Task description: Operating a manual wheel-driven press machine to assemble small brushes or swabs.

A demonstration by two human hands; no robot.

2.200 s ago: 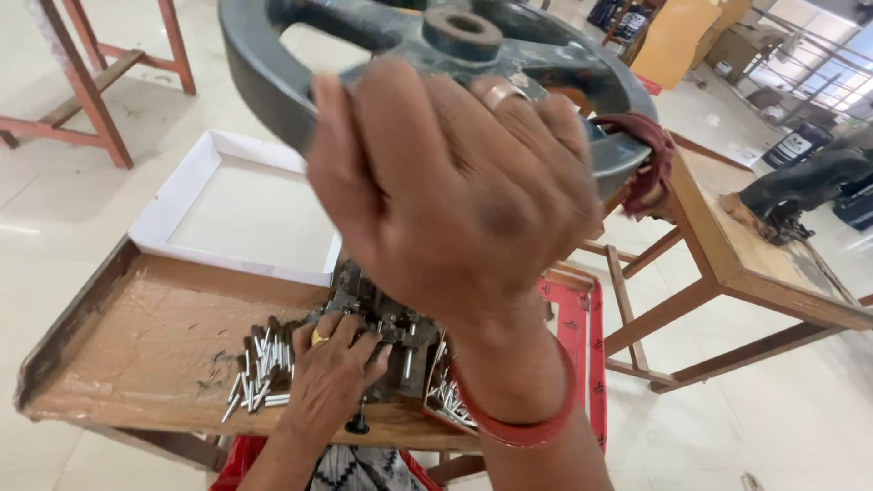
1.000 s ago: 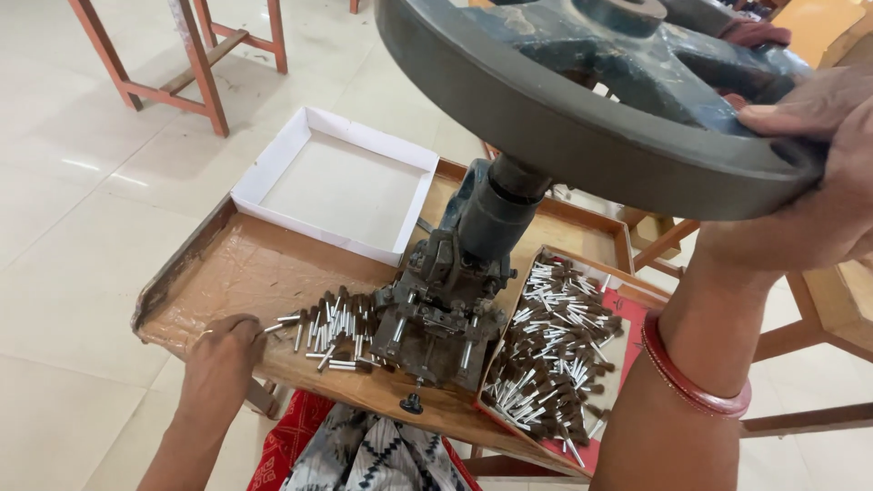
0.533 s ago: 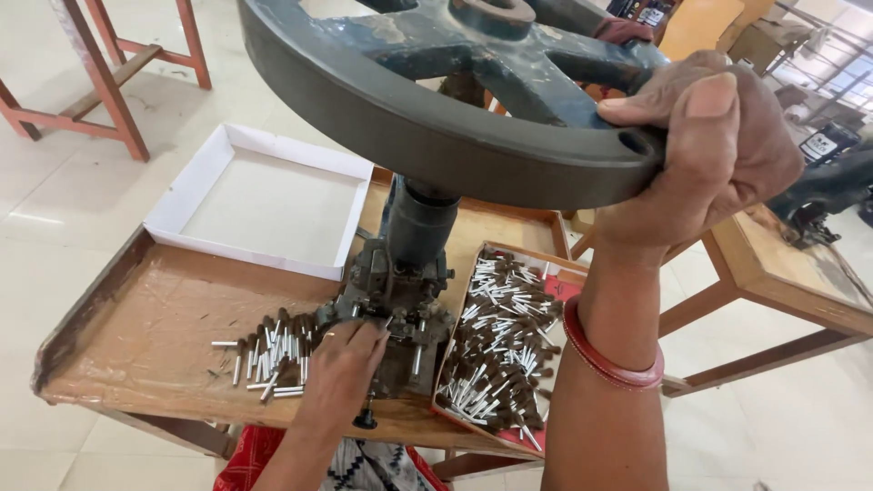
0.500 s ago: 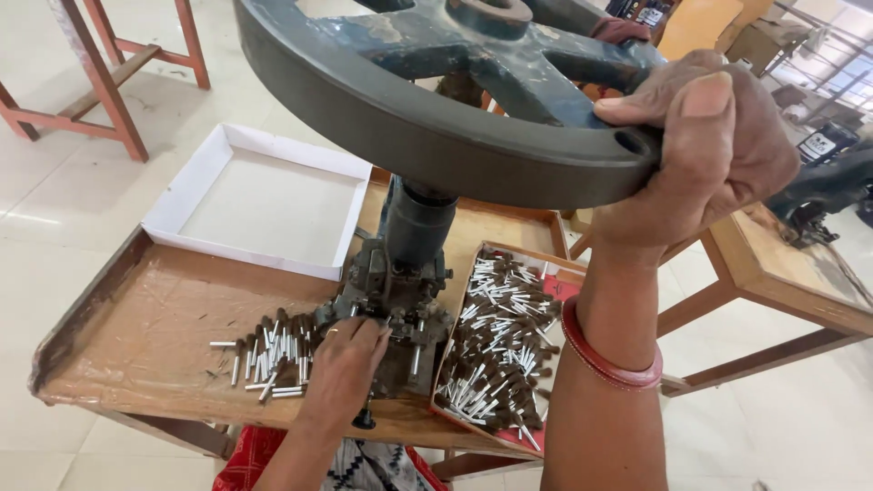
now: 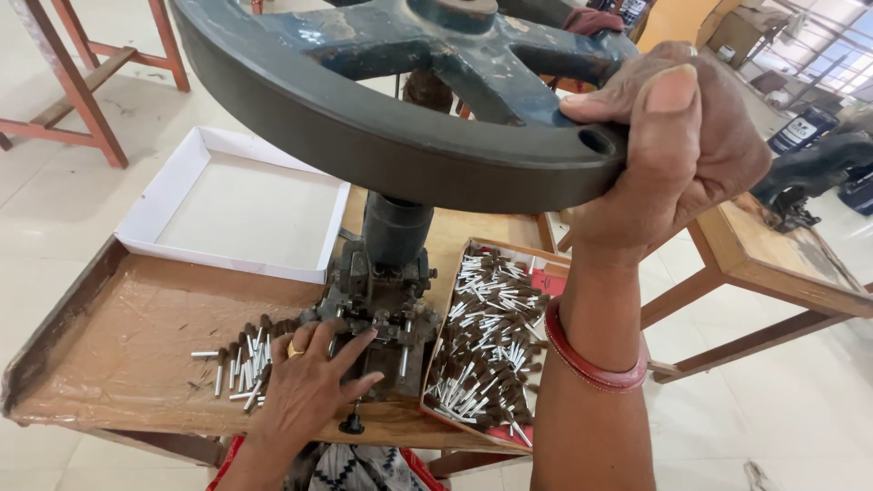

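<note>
Cast-iron handwheel [image 5: 382, 136] sat clamped in my right hand [image 5: 673, 155], my left hand [image 5: 305, 386] lay spread at the press die [image 5: 382, 305]; I judged the job midway: small feed pile [image 5: 241, 355], fuller box of pins [image 5: 486, 336].

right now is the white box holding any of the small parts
No, the white box shows only its bare floor; the small parts lie in a loose pile by the left hand and in the tray right of the press.

Her right hand [image 5: 673, 145] is raised high, forearm upright, fingers curled tight in a grip with the thumb laid flat on top. The left hand [image 5: 305, 386] reaches low and forward, palm down, fingers spread and extended.
</note>
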